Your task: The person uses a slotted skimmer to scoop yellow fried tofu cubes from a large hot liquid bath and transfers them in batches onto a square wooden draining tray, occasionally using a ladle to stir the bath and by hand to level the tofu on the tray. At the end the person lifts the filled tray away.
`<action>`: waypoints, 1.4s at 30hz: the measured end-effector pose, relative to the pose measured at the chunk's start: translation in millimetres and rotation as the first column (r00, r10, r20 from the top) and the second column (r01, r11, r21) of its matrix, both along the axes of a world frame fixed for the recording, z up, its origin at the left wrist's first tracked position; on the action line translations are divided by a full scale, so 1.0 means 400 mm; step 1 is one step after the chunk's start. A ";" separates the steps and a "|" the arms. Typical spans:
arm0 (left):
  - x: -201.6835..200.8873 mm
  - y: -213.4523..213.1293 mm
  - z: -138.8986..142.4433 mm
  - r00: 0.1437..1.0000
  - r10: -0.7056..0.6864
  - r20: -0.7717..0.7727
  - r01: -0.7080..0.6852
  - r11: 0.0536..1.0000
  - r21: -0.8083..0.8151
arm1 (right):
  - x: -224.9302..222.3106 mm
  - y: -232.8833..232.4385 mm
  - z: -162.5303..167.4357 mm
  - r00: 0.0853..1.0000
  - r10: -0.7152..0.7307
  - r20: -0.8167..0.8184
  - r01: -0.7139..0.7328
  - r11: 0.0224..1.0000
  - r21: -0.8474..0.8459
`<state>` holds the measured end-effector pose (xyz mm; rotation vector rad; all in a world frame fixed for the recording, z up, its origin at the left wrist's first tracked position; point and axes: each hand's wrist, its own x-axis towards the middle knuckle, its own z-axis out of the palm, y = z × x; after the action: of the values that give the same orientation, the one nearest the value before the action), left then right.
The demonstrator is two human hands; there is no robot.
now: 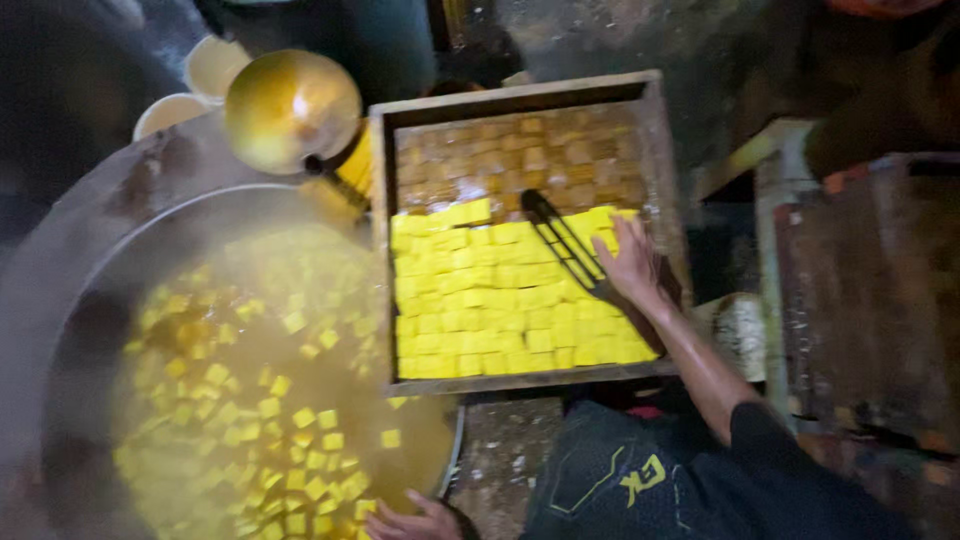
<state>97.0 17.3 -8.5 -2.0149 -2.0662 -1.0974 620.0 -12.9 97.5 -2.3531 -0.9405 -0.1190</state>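
Yellow cubes [500, 300] fill the wooden tray's [378, 250] near half; its far rows show bare brown. Right hand [630, 262] grasps dark tongs [565, 240] over them. Left hand [410, 522] rests spread on the pot's [90, 260] near rim; many cubes float inside.

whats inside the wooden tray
The wooden tray holds rows of bright yellow cubes in front and brownish cubes at the back. The right hand and dark tongs cover some; the tray bottom is hidden.
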 end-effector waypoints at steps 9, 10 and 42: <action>0.288 0.178 0.098 0.965 -0.240 0.106 0.210 0.949 0.233 | -0.113 -0.200 -0.151 0.971 0.203 -0.129 -0.222 0.963 -0.152; 0.307 0.162 0.116 0.974 -0.221 0.042 0.212 0.964 0.159 | -0.112 -0.197 -0.163 0.968 0.204 -0.145 -0.223 0.965 -0.134; -0.189 -0.063 0.025 0.975 0.201 0.098 -0.153 0.919 -0.364 | -0.992 0.314 -0.279 0.524 0.535 -0.663 -0.840 0.453 -0.298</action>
<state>21.3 -7.9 1.6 -1.8791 -2.6218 -0.9020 223.3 112.6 -14.2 -2.0305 -1.8074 1.2491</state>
